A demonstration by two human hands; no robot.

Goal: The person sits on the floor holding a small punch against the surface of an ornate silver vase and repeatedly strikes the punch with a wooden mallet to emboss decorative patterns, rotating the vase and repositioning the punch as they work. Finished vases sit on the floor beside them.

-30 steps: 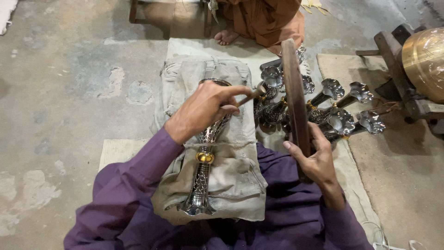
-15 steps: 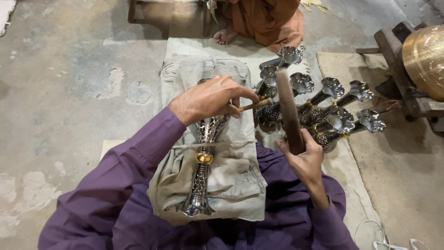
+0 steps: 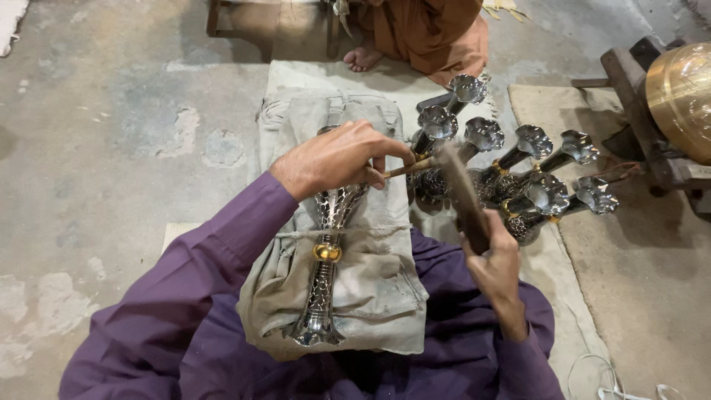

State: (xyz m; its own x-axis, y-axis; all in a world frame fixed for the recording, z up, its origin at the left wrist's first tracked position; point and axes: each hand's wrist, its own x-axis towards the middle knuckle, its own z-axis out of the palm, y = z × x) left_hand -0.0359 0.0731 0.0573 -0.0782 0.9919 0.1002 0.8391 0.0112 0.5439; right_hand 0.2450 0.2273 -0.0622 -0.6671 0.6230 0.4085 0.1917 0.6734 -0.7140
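Metalwork on my lap here: a silver vase (image 3: pixel 326 274) with a cut-out pattern and a gold band lies on a folded grey cloth (image 3: pixel 370 289) in the middle of the frame, its long axis running straight up and down the picture, flared foot toward the bottom edge and the top end tucked under my left hand (image 3: pixel 337 159).

Left hand fingers are closed around a thin punch (image 3: pixel 411 168) that sticks out to the right, and the hand itself rests on the upper part of the vase. My right hand (image 3: pixel 492 259), lower right of centre, has its fingers wrapped tight on a dark wooden mallet (image 3: pixel 461 196), which slants up and left so its head sits just beside the free end of the punch. I honestly can't tell if they're touching.

So the punch lies crosswise to the vase, and the mallet comes at it from the right. Left hand is the one on the vase; the right is well off it.

A bunch of finished vases (image 3: pixel 511 174) are piled at upper right, and another person's foot (image 3: pixel 363 58) shows at top centre.
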